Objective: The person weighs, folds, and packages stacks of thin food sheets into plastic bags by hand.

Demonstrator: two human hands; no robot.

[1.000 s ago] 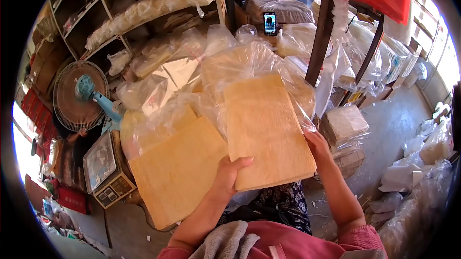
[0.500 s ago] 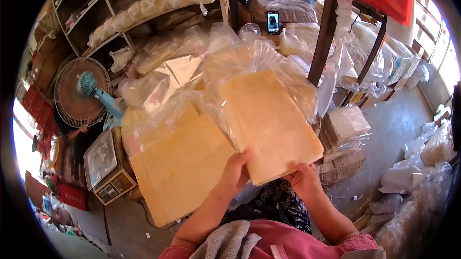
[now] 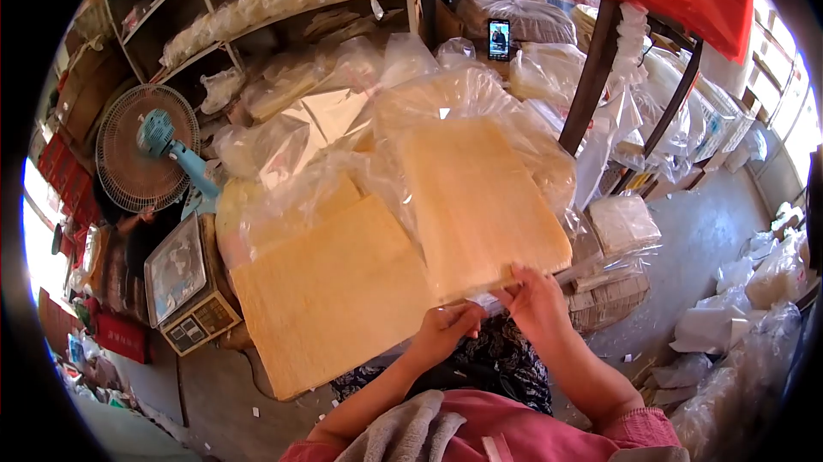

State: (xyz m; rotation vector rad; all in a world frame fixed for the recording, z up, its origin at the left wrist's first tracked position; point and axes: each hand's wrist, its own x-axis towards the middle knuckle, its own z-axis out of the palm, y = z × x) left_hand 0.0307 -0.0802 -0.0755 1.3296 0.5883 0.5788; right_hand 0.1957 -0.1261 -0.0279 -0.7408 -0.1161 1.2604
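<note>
A tan rectangular stack of sheets (image 3: 484, 201) lies over clear plastic bags in front of me. My right hand (image 3: 533, 299) pinches its near edge, with thumb and fingers at the bottom of the stack. Just left of it, my left hand (image 3: 450, 333) is closed below the stack's near left corner; whether anything is in its fingers cannot be made out. A second tan stack (image 3: 334, 295) rests to the left, partly inside a clear plastic bag (image 3: 296, 213).
At the left are a fan (image 3: 147, 147) and a scale (image 3: 190, 278). A lit phone (image 3: 499, 39) stands at the back. Wrapped bundles (image 3: 624, 226) are at the right, near a dark post (image 3: 591, 76). Bagged goods (image 3: 776, 269) line the far right floor.
My left hand has let go of the right stack's left edge and moved down and right. My right hand has shifted from the stack's right side to its near edge. The stack now lies flatter.
</note>
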